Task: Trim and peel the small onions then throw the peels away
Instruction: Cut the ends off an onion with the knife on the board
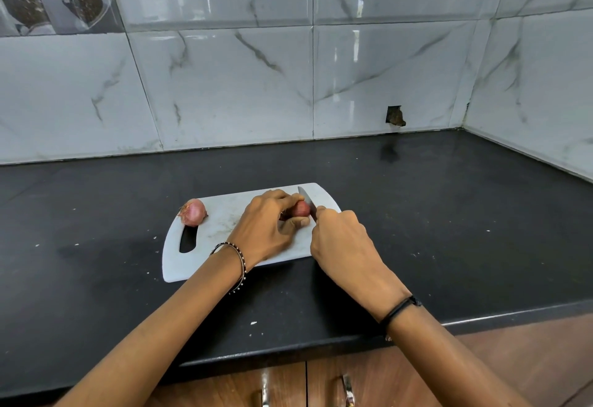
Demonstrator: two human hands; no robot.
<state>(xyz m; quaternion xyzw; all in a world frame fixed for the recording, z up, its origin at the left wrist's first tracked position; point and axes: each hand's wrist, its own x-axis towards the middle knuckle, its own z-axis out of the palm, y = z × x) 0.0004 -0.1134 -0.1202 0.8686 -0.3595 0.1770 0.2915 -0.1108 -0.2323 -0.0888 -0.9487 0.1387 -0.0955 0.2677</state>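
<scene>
A black surface (pixel 449 214) carried one white cutting board (pixel 224 207) beneath both hands. The left hand (pixel 266 226) gripped one small reddish onion (pixel 301 209); the right hand (pixel 343 239) clasped one knife (pixel 307 199) against it. A second onion (pixel 193 212), pink and papery, lay left of the hands.

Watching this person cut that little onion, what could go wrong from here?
The knife blade sits close to the left hand, which grips the held onion; a slip could nick a finger. The second onion rests near the edge of the cutting board and could roll off.
</scene>
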